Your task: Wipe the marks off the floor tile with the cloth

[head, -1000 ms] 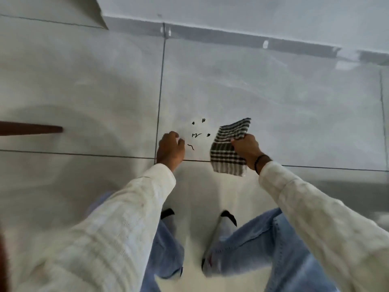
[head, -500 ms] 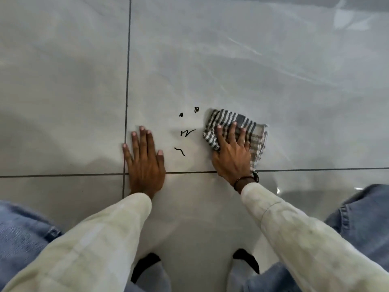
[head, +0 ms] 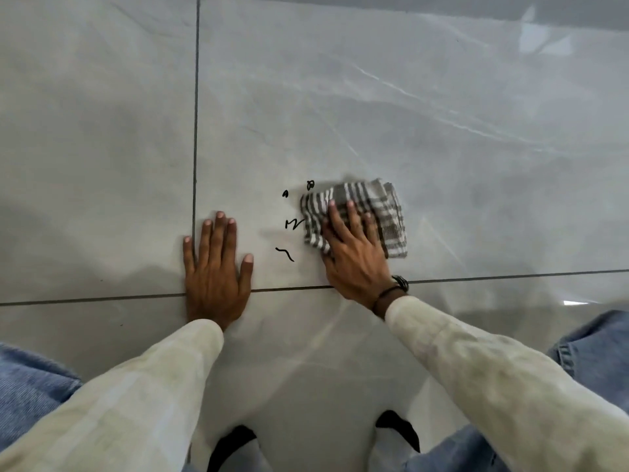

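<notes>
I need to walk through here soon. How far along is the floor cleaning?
Done: the cloth lies on the tile right beside the marks. In hand: the right hand presses it flat; the left hand rests flat nearby. Left: four black marks show, none smeared, so the wiping itself has barely begun.

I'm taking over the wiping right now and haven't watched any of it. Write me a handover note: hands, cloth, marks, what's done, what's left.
Left hand: flat on the floor tile, fingers straight, holding nothing, left of the marks.
Right hand: fingers straight, pressing the cloth onto the tile.
Cloth: checked, bunched, just right of the marks, its left edge at the squiggle and the small loop.
Marks: four black ones show between the hands, all crisp.
Done: the cloth is down on the tile, but no visible mark is wiped.
Left: sweep the cloth leftward over all four, then check the patch it hides.
</notes>
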### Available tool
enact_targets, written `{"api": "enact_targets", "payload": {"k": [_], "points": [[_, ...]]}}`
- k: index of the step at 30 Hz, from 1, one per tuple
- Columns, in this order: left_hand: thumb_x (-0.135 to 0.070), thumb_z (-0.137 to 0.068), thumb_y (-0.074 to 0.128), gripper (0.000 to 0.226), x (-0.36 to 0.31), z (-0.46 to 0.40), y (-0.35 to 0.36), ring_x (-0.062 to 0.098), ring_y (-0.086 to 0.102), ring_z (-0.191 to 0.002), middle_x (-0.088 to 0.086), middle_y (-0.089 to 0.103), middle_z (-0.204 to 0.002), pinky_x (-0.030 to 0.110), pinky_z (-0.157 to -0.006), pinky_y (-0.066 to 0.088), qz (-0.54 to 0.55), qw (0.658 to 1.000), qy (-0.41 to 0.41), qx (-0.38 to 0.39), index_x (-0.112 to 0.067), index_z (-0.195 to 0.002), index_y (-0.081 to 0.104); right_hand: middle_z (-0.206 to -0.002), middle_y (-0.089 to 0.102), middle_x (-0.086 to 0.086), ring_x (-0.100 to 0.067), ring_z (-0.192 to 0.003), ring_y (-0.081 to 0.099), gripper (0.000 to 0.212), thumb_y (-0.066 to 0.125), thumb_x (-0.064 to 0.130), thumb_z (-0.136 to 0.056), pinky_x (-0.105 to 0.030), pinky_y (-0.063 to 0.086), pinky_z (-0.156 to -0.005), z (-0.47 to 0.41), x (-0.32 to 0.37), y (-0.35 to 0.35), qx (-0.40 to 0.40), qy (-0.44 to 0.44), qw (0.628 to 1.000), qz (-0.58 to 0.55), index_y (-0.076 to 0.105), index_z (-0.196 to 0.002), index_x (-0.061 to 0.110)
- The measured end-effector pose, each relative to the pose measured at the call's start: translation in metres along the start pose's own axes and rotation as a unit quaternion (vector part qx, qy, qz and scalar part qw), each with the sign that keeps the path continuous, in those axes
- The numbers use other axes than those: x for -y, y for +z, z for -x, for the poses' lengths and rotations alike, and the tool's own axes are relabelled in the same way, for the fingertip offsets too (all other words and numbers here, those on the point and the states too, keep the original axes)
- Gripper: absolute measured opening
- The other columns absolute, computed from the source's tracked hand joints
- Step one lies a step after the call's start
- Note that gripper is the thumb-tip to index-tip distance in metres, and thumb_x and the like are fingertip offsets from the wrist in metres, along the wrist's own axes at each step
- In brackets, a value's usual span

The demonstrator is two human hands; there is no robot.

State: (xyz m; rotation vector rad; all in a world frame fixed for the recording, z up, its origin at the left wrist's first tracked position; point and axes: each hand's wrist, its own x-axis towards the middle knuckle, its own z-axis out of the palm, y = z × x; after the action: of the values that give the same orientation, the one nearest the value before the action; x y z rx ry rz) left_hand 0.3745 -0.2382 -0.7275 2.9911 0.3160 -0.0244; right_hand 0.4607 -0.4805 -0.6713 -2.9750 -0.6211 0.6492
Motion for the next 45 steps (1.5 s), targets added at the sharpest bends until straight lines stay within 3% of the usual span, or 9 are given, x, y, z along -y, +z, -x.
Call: {"api": "enact_targets", "payload": {"k": [2,7,13,18,23,28,34,39,45], "points": [[-0.045,-0.108,0.033,0.071,0.000,0.000,0.003,0.027,0.020,-0.168,0.009,0.019,-0.181,0.058,-0.136,0.013,0.005,1.000,0.004,-0.006,-0.014,-0.171,0.022,-0.177,0.011,0.000,-0.031,-0.165,0.006,0.064,0.039,0.035,-0.102,-0.057,0.011,-0.131,0.015,-0.026,0.002,0.006,-0.017,1.000,0.003,0.029,-0.165,0.025],[-0.048,-0.108,0.030,0.071,0.002,-0.001,0.006,0.025,0.016,-0.169,0.006,0.016,-0.182,0.057,-0.136,0.013,0.004,1.000,0.005,-0.021,-0.017,-0.171,0.018,-0.178,0.004,-0.001,-0.034,-0.164,-0.001,0.065,0.039,0.033,-0.106,-0.063,0.008,-0.130,-0.027,-0.029,-0.010,-0.002,0.106,0.993,-0.056,0.020,-0.167,0.023],[-0.048,-0.108,0.031,0.071,0.002,-0.001,0.004,0.025,0.016,-0.169,0.006,0.016,-0.182,0.058,-0.135,0.014,0.006,1.000,0.003,-0.025,-0.017,-0.171,0.020,-0.177,0.010,0.002,-0.029,-0.165,0.004,0.067,0.037,0.031,-0.100,-0.056,0.010,-0.132,0.014,-0.036,0.000,0.016,-0.057,0.998,-0.001,0.024,-0.166,0.027],[-0.047,-0.107,0.033,0.072,0.002,-0.001,0.004,0.026,0.016,-0.169,0.007,0.016,-0.182,0.058,-0.135,0.014,0.006,1.000,0.003,-0.022,-0.016,-0.171,0.020,-0.178,0.006,0.001,-0.034,-0.164,0.001,0.063,0.037,0.035,-0.107,-0.064,0.008,-0.129,-0.041,-0.013,-0.013,0.000,0.085,0.995,-0.058,0.021,-0.167,0.023],[-0.048,-0.107,0.034,0.074,0.002,-0.002,0.003,0.026,0.017,-0.169,0.006,0.015,-0.182,0.058,-0.136,0.014,0.008,1.000,0.000,-0.019,-0.016,-0.172,0.019,-0.177,0.011,0.003,-0.028,-0.165,0.005,0.066,0.026,0.039,-0.102,-0.057,0.010,-0.131,-0.008,-0.023,-0.006,0.012,-0.084,0.996,0.016,0.021,-0.166,0.029],[-0.048,-0.107,0.033,0.073,0.002,-0.002,0.004,0.027,0.018,-0.169,0.007,0.016,-0.182,0.057,-0.136,0.013,0.007,1.000,0.003,-0.024,-0.016,-0.172,0.019,-0.178,0.004,0.002,-0.033,-0.165,-0.001,0.065,0.036,0.039,-0.107,-0.065,0.007,-0.129,-0.085,-0.016,-0.026,-0.013,0.052,0.998,-0.036,0.016,-0.167,0.027],[-0.046,-0.107,0.036,0.074,0.000,-0.002,-0.001,0.027,0.018,-0.169,0.008,0.016,-0.182,0.058,-0.135,0.015,0.012,1.000,-0.001,-0.016,-0.015,-0.171,0.020,-0.177,0.011,0.002,-0.028,-0.165,0.007,0.063,0.032,0.037,-0.105,-0.059,0.010,-0.131,-0.059,-0.047,-0.024,0.001,-0.106,0.993,0.051,0.020,-0.166,0.030],[-0.046,-0.106,0.038,0.074,0.000,-0.003,-0.001,0.027,0.019,-0.168,0.007,0.017,-0.181,0.059,-0.135,0.015,0.025,1.000,-0.001,-0.016,-0.015,-0.171,0.022,-0.178,0.007,0.003,-0.033,-0.164,0.003,0.062,0.036,0.039,-0.107,-0.066,0.009,-0.128,-0.109,-0.031,-0.042,-0.005,0.041,0.999,-0.027,0.021,-0.166,0.027],[-0.046,-0.107,0.039,0.073,0.001,-0.001,0.001,0.028,0.019,-0.168,0.008,0.018,-0.181,0.058,-0.135,0.015,0.023,1.000,-0.001,-0.017,-0.014,-0.171,0.022,-0.178,0.010,0.005,-0.026,-0.165,0.005,0.063,0.036,0.035,-0.106,-0.060,0.009,-0.131,-0.070,-0.043,-0.027,-0.001,-0.109,0.994,0.028,0.019,-0.166,0.033]]}}
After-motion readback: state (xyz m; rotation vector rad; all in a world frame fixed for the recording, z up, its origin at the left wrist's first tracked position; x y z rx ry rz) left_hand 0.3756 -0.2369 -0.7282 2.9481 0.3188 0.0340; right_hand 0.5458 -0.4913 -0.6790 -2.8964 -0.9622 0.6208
